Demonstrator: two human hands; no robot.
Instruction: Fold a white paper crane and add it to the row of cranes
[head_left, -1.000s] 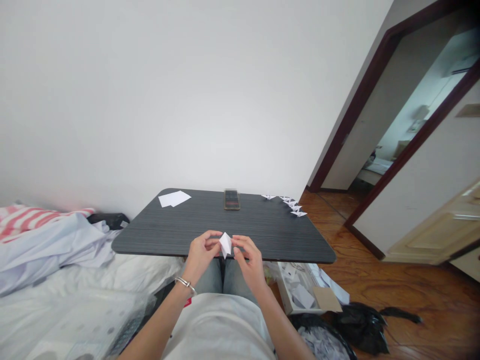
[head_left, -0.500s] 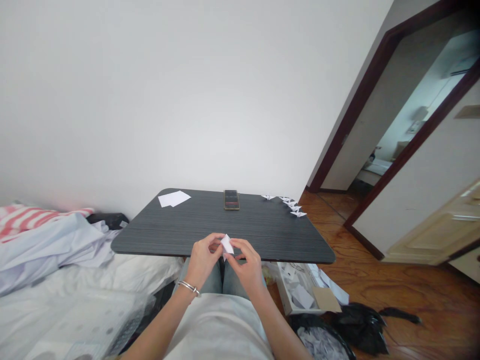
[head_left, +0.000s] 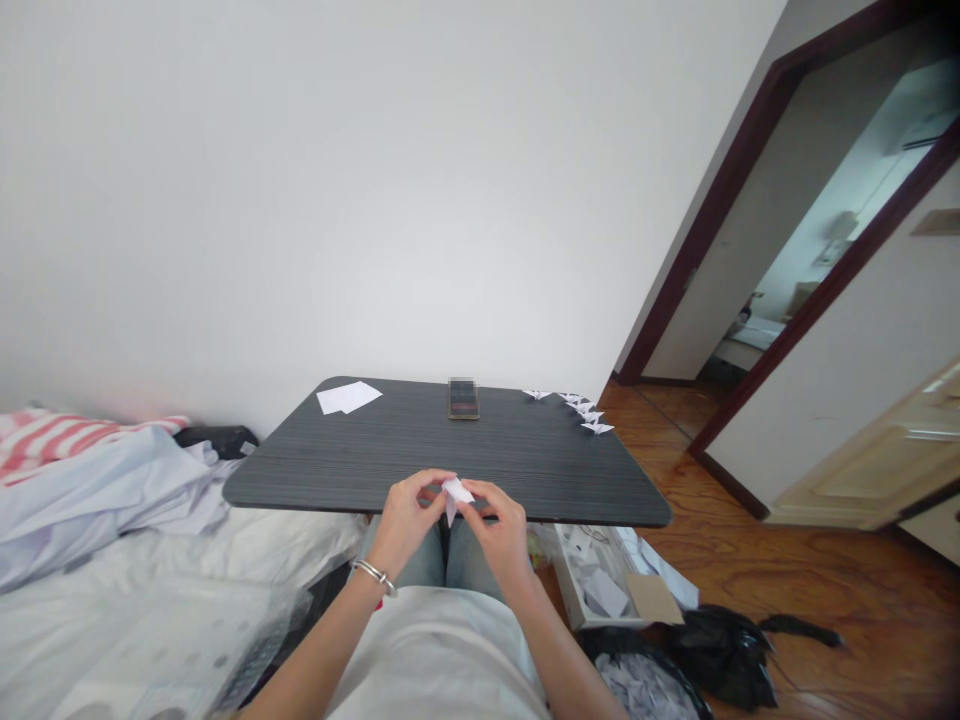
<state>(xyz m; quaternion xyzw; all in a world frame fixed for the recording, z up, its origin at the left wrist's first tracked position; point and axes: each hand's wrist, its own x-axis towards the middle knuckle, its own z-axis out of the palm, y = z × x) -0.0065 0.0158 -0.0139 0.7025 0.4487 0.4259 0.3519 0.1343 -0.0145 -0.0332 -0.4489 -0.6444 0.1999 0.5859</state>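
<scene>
Between my two hands, above the near edge of the dark table (head_left: pixel 360 455), is a small folded piece of white paper (head_left: pixel 458 491). My left hand (head_left: pixel 409 515) pinches its left side between thumb and fingers. Its right side is pinched by my right hand (head_left: pixel 496 520). One pointed flap of the paper hangs down between the hands; the finer folds are too small to make out. Several white paper cranes (head_left: pixel 585 412) stand in a row at the table's far right. White paper sheets (head_left: pixel 349 397) lie at the far left.
A phone (head_left: pixel 463 399) lies at the table's back middle, near the wall. Below the table on the right are a white box (head_left: pixel 574 590) with papers and a black bag (head_left: pixel 649 685) full of paper pieces. Clothes (head_left: pixel 127 480) lie on the bed at left.
The folded paper has turned in my fingers: its upright point now tilts to the right and a flap hangs below. Both hands have stayed nearly in place.
</scene>
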